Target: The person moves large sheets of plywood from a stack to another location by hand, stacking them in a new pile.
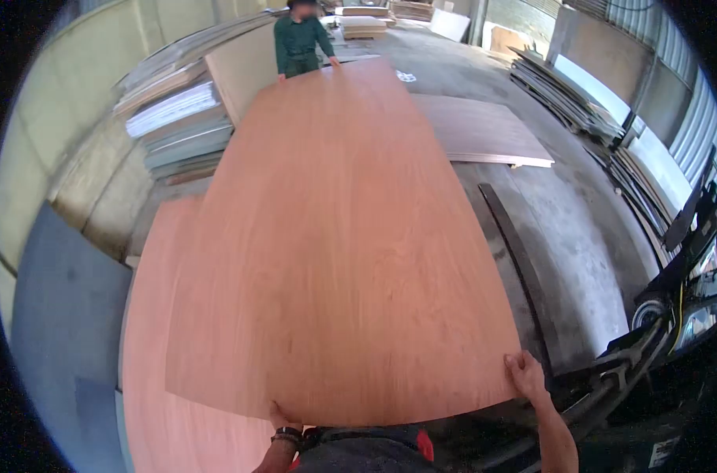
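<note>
A large reddish plywood sheet (335, 236) stretches away from me, its near edge close to my body. My left hand (281, 415) grips the near edge, thumb on top and the other fingers hidden underneath. At the near right corner my right hand (525, 375) is closed around the side edge. A co-worker (301, 39) in dark green stands at the far end with both hands on the sheet's edge. Beneath and to the left, another reddish sheet (149, 315) shows, partly covered by the held one.
Stacked boards (173, 118) stand along the left wall, with a dark grey panel (67, 292) nearer me. Right of the sheet lie a low plywood stack (484, 130) and a long dark bar (516, 260). Black machinery (634, 355) is at lower right. More panels (567, 94) line the right wall.
</note>
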Demonstrator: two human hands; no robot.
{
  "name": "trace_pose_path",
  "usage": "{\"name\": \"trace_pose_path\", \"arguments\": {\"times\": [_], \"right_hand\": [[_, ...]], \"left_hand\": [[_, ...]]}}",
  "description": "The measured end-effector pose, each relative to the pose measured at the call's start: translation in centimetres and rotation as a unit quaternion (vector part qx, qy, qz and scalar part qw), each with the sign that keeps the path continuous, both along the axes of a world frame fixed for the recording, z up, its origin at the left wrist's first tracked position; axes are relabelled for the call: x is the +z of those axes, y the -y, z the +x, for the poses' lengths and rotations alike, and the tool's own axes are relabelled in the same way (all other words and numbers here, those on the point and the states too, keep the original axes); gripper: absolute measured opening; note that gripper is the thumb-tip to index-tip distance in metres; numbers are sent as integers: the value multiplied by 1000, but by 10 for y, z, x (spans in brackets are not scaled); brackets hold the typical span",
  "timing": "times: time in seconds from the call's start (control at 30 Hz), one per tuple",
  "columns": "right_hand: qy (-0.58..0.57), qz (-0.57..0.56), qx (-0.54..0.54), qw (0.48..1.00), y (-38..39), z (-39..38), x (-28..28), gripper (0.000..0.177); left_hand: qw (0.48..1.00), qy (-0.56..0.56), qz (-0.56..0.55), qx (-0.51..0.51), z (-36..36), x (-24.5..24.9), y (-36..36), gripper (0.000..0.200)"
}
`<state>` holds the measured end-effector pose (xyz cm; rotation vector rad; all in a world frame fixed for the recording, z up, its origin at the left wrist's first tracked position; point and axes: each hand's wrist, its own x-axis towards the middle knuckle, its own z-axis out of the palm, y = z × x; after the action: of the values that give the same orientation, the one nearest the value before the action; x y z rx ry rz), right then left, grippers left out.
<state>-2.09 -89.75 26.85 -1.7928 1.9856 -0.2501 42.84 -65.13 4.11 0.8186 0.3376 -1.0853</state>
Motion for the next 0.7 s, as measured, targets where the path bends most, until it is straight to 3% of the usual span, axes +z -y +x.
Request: {"name": "trace_pose_path", "arguments": {"times": [0.07,0.17,0.27,0.5,0.57,0.7], "right_hand": [[10,4,-5,1000,24,4,-16,46],[-8,-10,-40,999,62,4,-53,44],[-44,-21,-54,997,105,21,-62,49],[-44,18,-88,995,202,64,-52,56],[-50,28,-99,993,221,80,-60,56],[-71,39,-98,992,270,98,-53,55]], "left_hand": [[989,125,-55,-55,12,-8,19,54],[996,89,14,-8,36,-53,37,50],[998,-10,-55,16,30,3,104,50],[996,-39,-80,-15,53,26,209,57],[996,87,16,10,60,39,244,60],[999,0,-34,-24,89,21,284,63]]}}
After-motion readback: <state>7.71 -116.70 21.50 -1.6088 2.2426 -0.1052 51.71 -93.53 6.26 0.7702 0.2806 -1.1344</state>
